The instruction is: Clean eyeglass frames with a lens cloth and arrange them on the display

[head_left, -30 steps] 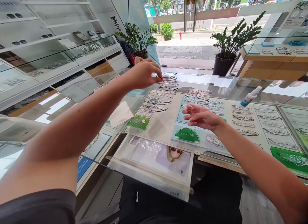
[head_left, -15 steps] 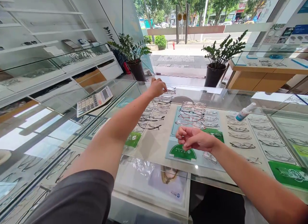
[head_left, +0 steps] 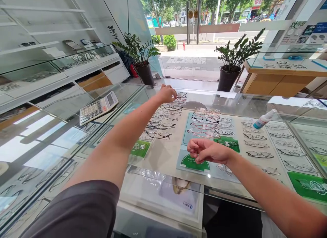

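My left hand [head_left: 167, 94] reaches to the far end of a row of eyeglasses on the glass display counter. Its fingers are pinched at the near side of a thin-framed pair of eyeglasses [head_left: 182, 94], with the fingertips partly hidden. Several more eyeglasses [head_left: 161, 124] lie along that row toward me. My right hand [head_left: 208, 151] hovers above the blue display mat [head_left: 180, 159], fingers curled in and nothing visible in them. Beyond it lie pink and dark frames [head_left: 203, 125], and below it is a green half-round sign [head_left: 195, 164], partly covered by the hand.
A calculator [head_left: 98, 108] rests on the glass to the left. On the right a spray bottle [head_left: 264, 119] leans above further rows of eyeglasses [head_left: 259, 154]. Two potted plants [head_left: 144, 72] stand beyond the counter. A white framed picture [head_left: 178, 197] lies near the front edge.
The view has shifted slightly. My right hand sits a little lower in the picture, still curled. My left hand remains at the far pair of eyeglasses.
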The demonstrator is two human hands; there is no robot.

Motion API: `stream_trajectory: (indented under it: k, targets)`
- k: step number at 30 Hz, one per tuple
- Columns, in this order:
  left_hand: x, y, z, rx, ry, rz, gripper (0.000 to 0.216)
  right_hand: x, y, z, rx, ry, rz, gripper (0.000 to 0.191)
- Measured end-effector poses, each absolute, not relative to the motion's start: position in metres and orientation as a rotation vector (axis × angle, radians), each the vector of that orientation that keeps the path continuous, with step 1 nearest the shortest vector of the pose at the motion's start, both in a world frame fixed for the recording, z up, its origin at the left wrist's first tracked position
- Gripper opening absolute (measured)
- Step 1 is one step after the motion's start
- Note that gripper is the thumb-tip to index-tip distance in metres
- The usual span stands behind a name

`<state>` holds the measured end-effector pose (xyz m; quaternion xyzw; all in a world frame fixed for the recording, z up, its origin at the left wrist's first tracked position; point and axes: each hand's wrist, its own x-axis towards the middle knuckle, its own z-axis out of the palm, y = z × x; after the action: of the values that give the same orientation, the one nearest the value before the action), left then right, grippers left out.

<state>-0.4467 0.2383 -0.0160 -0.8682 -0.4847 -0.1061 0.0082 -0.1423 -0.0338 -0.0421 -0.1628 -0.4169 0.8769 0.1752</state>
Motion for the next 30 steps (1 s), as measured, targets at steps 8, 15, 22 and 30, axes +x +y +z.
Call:
stream_trajectory:
  k: [8, 15, 22, 30]
  targets:
    - [-0.441, 0.22, -0.005, -2.65, -1.602, -0.24, 0.018, -0.142, -0.034, -0.046, -0.449, -1.265, 2.454, 0.041]
    - [-0.438, 0.147, 0.042, -2.617, -1.477, -0.394, 0.023, -0.138, -0.037, -0.043, -0.486, -1.335, 2.411, 0.042]
    - [-0.469, -0.053, 0.073, -2.564, -1.429, -0.42, 0.024, -0.133, -0.043, -0.035, -0.534, -1.57, 2.262, 0.046]
    - [-0.562, -0.16, 0.012, -2.591, -1.757, -0.254, 0.038, -0.137, -0.055, -0.018, -0.755, -1.865, 1.91, 0.049]
